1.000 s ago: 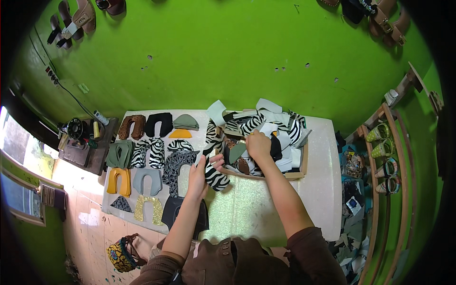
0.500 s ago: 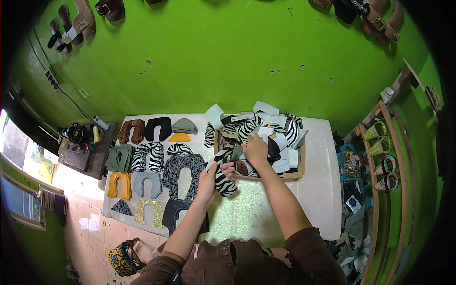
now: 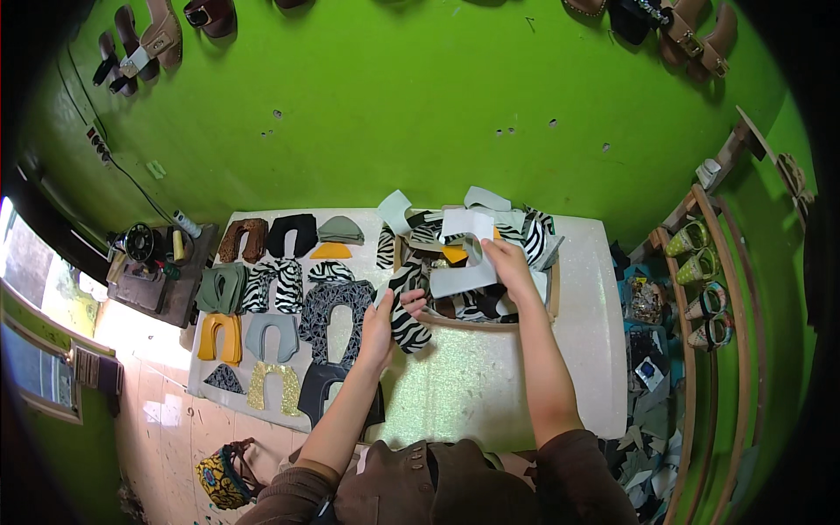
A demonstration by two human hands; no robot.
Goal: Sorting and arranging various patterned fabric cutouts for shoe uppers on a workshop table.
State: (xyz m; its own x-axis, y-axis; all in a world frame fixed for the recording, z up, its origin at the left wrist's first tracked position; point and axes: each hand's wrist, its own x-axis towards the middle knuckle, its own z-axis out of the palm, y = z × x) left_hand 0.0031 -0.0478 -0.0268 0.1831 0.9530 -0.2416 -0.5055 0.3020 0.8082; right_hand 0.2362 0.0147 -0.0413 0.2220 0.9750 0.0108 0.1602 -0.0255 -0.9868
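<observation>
My left hand [image 3: 378, 332] is closed around zebra-striped cut pieces [image 3: 409, 328] in front of the box. Pinched in my right hand [image 3: 507, 264] is a pale U-shaped piece [image 3: 459, 281], lifted above the cardboard box [image 3: 556, 297]. Zebra, white, grey and yellow cut pieces fill the box in a jumble; some lean over its rim. Sorted stacks lie on the table to the left, among them a leopard-print stack [image 3: 242, 238], a zebra stack [image 3: 287, 289], a mustard stack [image 3: 220, 339], a light grey stack [image 3: 271, 339] and a gold glitter piece [image 3: 274, 387].
The pale table [image 3: 586, 376] stands against a green wall. At the left is a small machine [image 3: 140, 245] with thread spools. A wooden rack [image 3: 700, 206] with sandals [image 3: 691, 236] stands at the right, beside a heap of scraps [image 3: 647, 429].
My right hand has risen out of the pile, shifted right, and now holds the pale U-shaped piece. My left hand keeps the zebra pieces almost in place.
</observation>
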